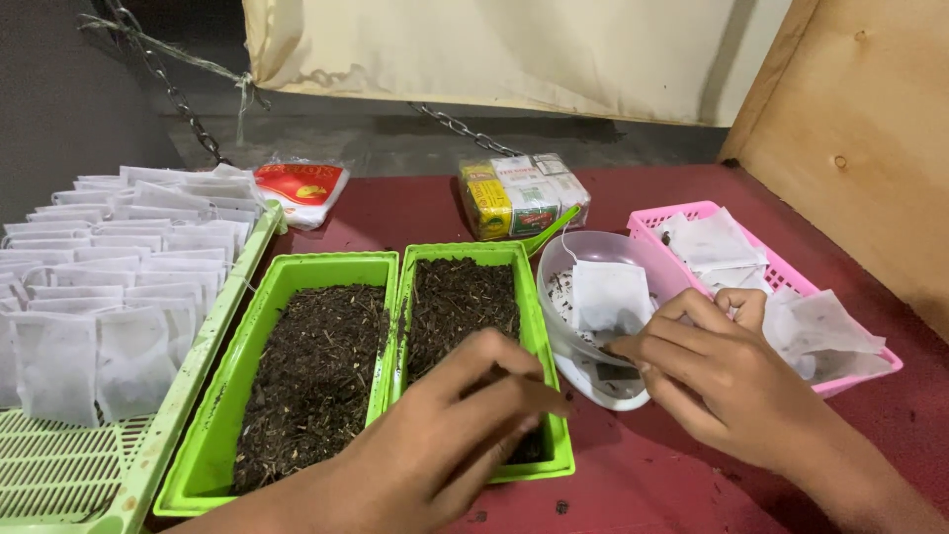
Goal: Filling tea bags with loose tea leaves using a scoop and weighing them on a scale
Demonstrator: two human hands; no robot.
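My left hand (465, 425) hovers over the near end of the right green tray (539, 326), which is filled with dark dried leaves (460, 297). Its fingers are bunched together in a pinch, and dark bits show between the fingertips. My right hand (727, 381) grips the lower edge of a small white filter bag (608, 295). It holds the bag upright inside a clear plastic bowl (643, 255). The bowl rests on a white base (605, 393). A green spoon handle (552, 230) sticks out of the bowl's far side.
A second green tray (242, 361) of dried leaves lies to the left. Further left, a pale green rack (163, 435) holds several white bags. A pink basket (791, 272) of empty bags sits at the right, by a wooden board (860, 129). Two packets (301, 188) (519, 193) lie behind.
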